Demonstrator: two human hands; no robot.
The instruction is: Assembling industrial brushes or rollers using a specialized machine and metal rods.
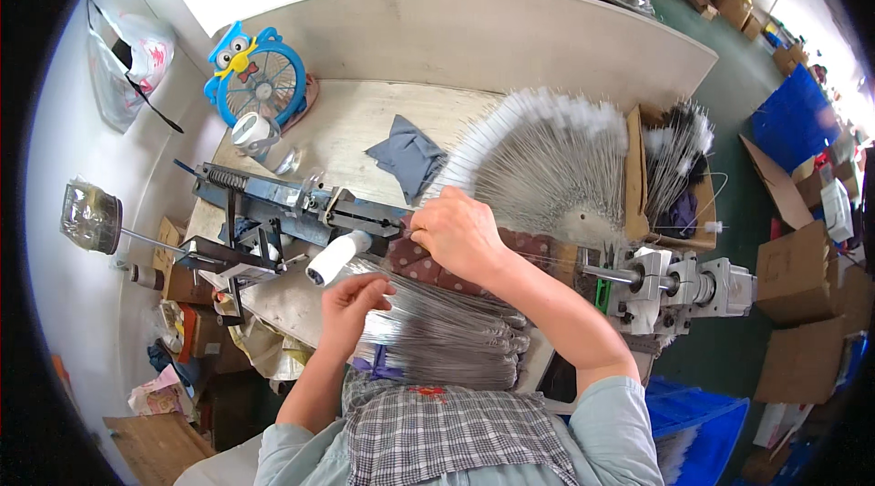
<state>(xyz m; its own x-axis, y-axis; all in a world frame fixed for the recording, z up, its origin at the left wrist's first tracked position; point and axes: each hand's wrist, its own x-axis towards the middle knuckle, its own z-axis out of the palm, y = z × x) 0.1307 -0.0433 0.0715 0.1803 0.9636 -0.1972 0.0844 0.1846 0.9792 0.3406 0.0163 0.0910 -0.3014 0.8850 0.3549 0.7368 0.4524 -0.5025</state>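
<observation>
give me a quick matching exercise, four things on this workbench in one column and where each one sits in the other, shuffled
Things:
1. small fan
2. grey cloth
3. left hand
4. right hand

Places:
A. on the bundle of bare wires near the person's lap
B. at the foot of the fanned-out white-tipped wires
C. far left corner of the bench, against the board wall
D. flat on the bench top, just left of the wire fan

Pairs: 1-C, 2-D, 3-A, 4-B

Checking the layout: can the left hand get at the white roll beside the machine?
Probably yes: the left hand rests on the wire bundle just below the white roll, and nothing lies between them.
</observation>
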